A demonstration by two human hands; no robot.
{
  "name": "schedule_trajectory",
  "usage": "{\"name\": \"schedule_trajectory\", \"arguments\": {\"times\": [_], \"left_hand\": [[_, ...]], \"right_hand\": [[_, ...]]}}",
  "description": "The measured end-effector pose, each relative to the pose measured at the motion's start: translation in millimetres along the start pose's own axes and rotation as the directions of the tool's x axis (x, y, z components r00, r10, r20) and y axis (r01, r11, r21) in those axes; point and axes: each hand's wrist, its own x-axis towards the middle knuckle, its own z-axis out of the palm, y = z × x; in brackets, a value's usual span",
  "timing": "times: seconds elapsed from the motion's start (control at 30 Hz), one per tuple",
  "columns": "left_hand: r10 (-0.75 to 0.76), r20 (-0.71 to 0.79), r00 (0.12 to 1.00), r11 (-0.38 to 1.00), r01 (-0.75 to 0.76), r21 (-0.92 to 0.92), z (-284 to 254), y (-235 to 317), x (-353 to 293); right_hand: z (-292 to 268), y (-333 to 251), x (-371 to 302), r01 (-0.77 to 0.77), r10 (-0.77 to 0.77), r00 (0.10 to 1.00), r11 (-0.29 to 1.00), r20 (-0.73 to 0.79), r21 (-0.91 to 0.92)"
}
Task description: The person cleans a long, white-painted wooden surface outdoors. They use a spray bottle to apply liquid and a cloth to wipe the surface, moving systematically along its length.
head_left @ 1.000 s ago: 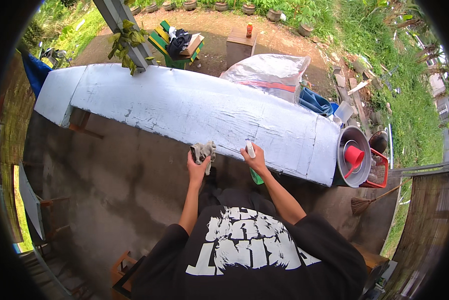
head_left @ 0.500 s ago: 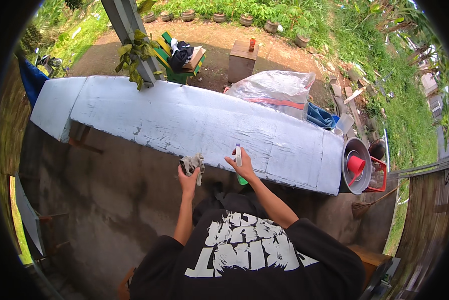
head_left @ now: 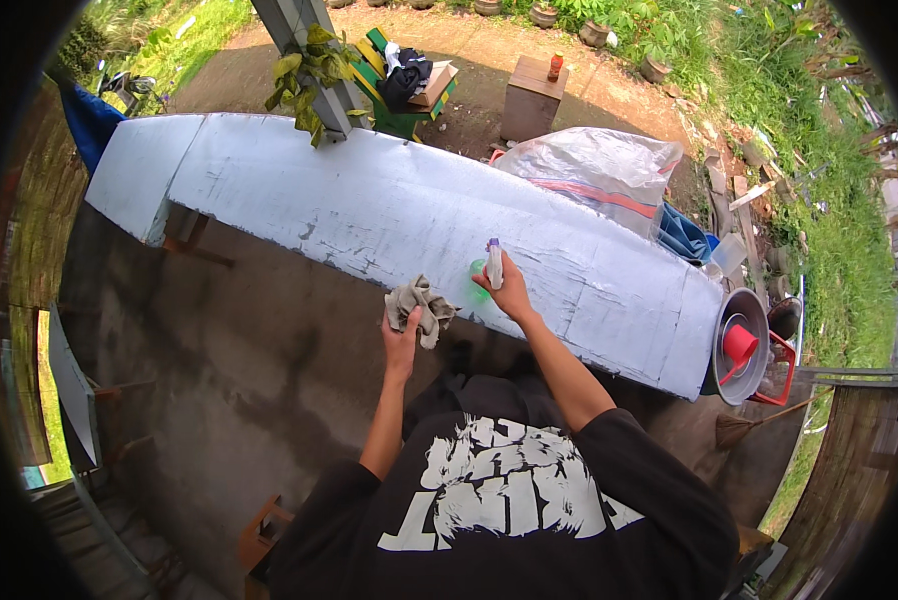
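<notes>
My right hand (head_left: pixel 509 290) grips a spray bottle (head_left: pixel 495 262) by its white trigger head, and the green bottle body shows beside my fingers. It is held over the near part of a long table (head_left: pixel 369 210) with a worn white top. In my left hand (head_left: pixel 400 340) a crumpled grey cloth (head_left: pixel 421 305) is bunched up, close to the table's near edge. The cloth hides part of the fingers. A short gap separates the cloth from the bottle.
A metal basin (head_left: pixel 759 335) with a red dipper (head_left: pixel 739 346) stands at the table's right end. Along the far edge lies a clear plastic sack (head_left: pixel 589 170). A grey post (head_left: pixel 314 70) rises behind the table. A broom (head_left: pixel 744 428) leans at right.
Both hands have moved forward; the spray bottle is now over the tabletop instead of at its near edge. The cloth appears more spread out. The whole view has shifted slightly.
</notes>
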Motion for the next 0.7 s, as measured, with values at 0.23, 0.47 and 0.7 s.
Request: {"name": "schedule_trajectory", "arguments": {"times": [0.23,0.47,0.7], "left_hand": [[-0.115,0.043,0.992,0.99,0.118,-0.083,5.4,-1.8,9.6],[-0.005,0.082,0.997,1.0,0.005,0.002,26.9,23.4,17.3],[0.152,0.397,0.905,0.921,-0.276,0.276,79.7,41.9,2.2]], "right_hand": [[-11.9,-7.2,-14.3,-0.093,0.14,0.977,0.957,0.158,-0.274],[-21.9,-18.8,-20.5,-0.026,0.074,0.991,0.921,0.108,-0.388],[-79.3,-48.7,-86.3,-0.174,0.191,0.963,0.979,-0.192,0.102]]}}
